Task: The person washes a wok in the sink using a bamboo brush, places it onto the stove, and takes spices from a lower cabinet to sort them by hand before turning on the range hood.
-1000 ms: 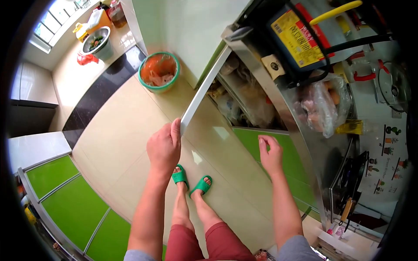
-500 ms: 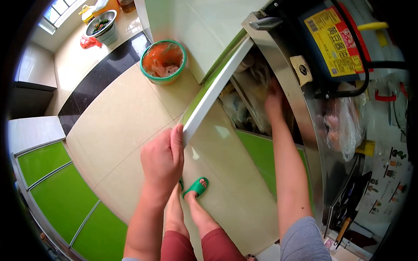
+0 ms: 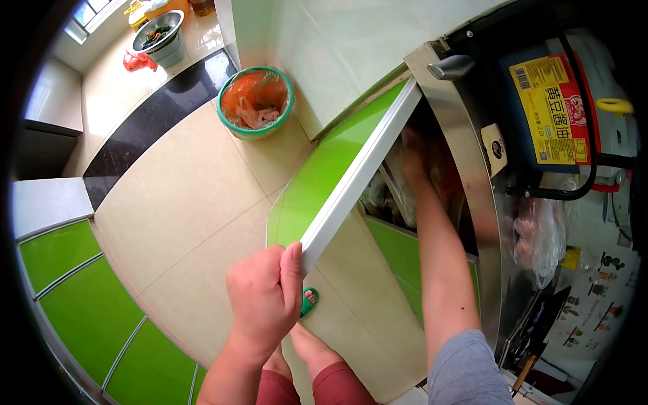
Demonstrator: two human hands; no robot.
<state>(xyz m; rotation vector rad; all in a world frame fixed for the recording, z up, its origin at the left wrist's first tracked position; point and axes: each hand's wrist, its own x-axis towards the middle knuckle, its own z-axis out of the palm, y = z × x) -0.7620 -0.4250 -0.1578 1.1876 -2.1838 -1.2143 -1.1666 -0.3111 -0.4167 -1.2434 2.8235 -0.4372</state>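
My left hand grips the pale edge of a green cabinet door, its thumb pressed along the near end. The door stands ajar. Through the gap, my right hand reaches into the shadowed cabinet, with the forearm just below the steel counter edge. Its fingers are too dark to make out, and so is anything they may hold. Beside this hand are a pale divider or rail and clear plastic-wrapped items, partly hidden by the door.
A lined waste bin stands on the tiled floor beyond the door. The counter carries a yellow-labelled bottle in a black rack and a plastic bag. More green cabinets line the left. A metal bowl sits at the back.
The view has shifted, and more of the door's green face shows. My left hand, still on the door edge, sits lower in view. My right hand appears deeper in the cabinet's shadow.
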